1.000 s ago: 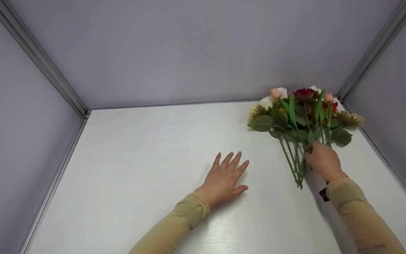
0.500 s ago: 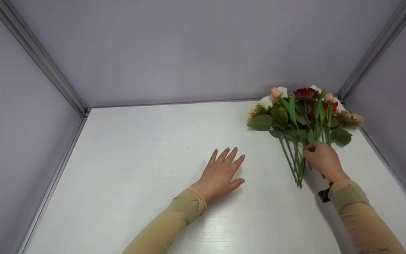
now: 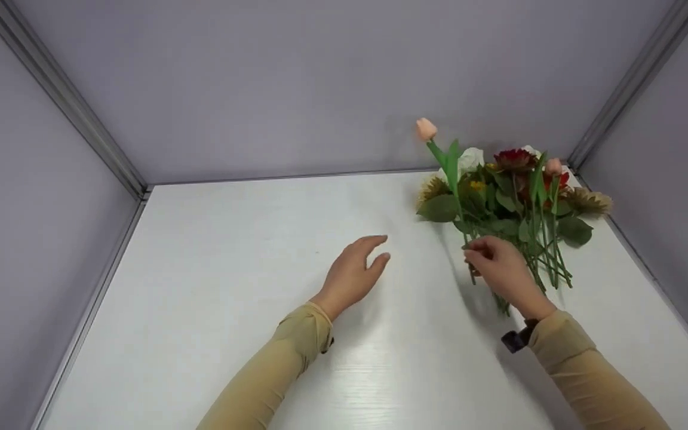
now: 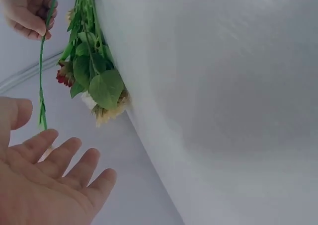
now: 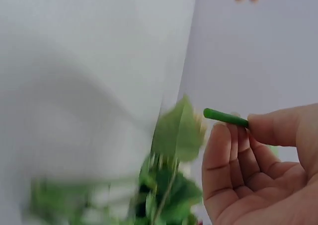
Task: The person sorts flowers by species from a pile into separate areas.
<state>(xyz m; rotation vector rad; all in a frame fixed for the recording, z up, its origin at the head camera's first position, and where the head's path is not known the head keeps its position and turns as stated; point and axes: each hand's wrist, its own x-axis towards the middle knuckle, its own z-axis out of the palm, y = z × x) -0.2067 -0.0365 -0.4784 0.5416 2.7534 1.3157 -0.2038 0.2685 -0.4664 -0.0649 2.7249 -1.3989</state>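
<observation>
Right of centre in the head view, the right hand point(image 3: 502, 272) pinches a peach tulip point(image 3: 452, 170) low on its stem point(image 3: 462, 222), its bloom point(image 3: 426, 129) above and leftward, while the left hand point(image 3: 351, 275), thumb and fingers parted, hangs near mid-frame, apart from the tulip.

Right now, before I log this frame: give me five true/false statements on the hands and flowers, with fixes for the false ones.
1. The right hand pinches the stem of a peach tulip. True.
2. The left hand grips a stem too. False: it holds nothing.
3. A second peach tulip lies in the flower pile on the white table. True.
4. The pile is in the table's far left corner. False: it is in the far right corner.
5. The held tulip's head is lower than its stem end. False: the head is up.
</observation>
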